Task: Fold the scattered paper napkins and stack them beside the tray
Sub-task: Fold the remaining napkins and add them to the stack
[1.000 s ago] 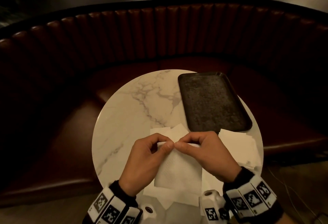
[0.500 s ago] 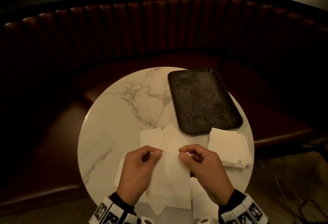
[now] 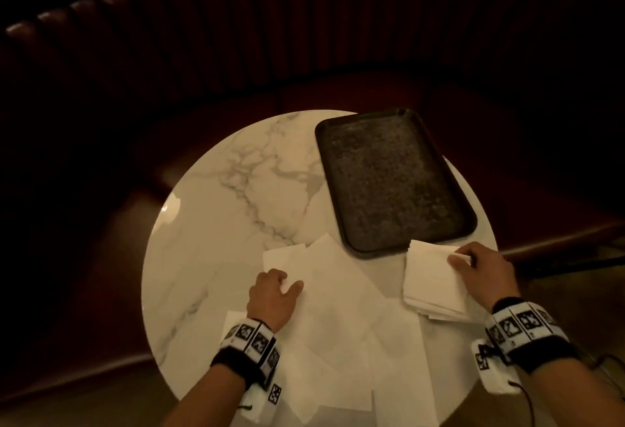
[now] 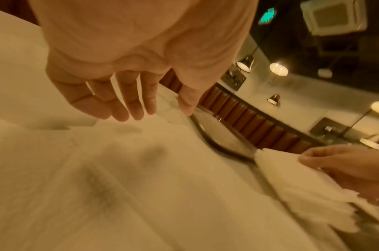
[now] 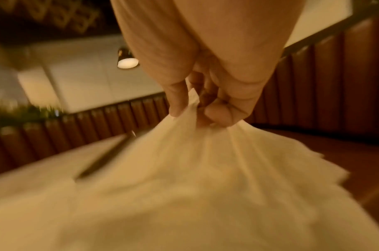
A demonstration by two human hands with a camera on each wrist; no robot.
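Observation:
A dark rectangular tray (image 3: 392,183) lies at the far right of the round marble table (image 3: 216,223). Just in front of it sits a stack of folded white napkins (image 3: 429,284). My right hand (image 3: 473,267) pinches the folded napkin (image 5: 205,152) lying on top of that stack, thumb against fingers at its far corner. Several unfolded napkins (image 3: 338,308) lie scattered over the near middle of the table. My left hand (image 3: 274,291) hovers over their left edge with loosely bent fingers (image 4: 128,105), holding nothing.
A curved, dark red padded bench (image 3: 304,37) wraps round the far side of the table. The table's left half (image 3: 203,257) shows bare marble. The floor (image 3: 575,325) lies beyond the right rim.
Both hands held one napkin over the loose pile. The right hand has since carried it right onto the stack by the tray; the left let go and dropped to the loose napkins.

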